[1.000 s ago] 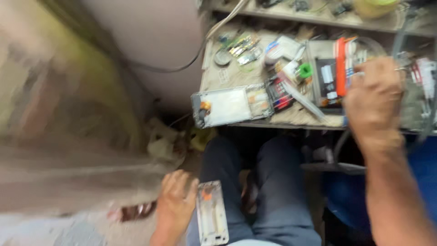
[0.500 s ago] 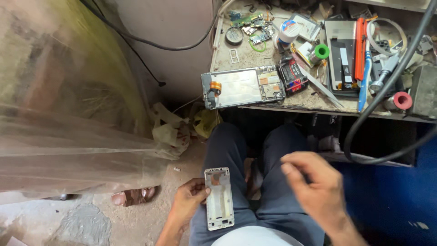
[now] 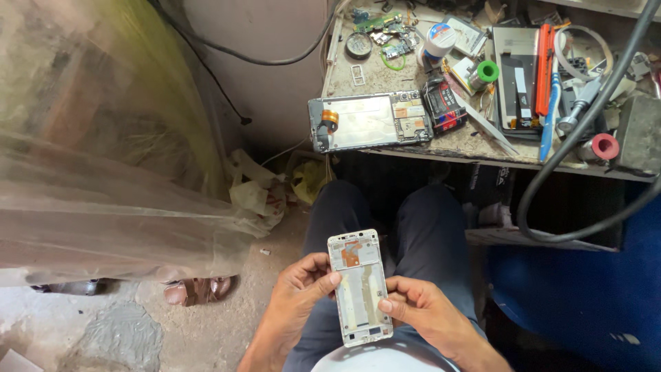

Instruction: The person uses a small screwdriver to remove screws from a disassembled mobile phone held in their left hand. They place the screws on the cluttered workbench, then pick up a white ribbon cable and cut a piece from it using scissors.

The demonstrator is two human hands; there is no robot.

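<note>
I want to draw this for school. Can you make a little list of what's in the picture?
left hand: grips the left edge of the white phone frame
right hand: grips its right edge
frame position: over the lap, face up
workbench: opened phone, black hose, blue toothbrush
floor: sandal, clear plastic sheet

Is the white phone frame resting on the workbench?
No, both hands, left hand and right hand, hold the white phone frame over the lap.
</note>
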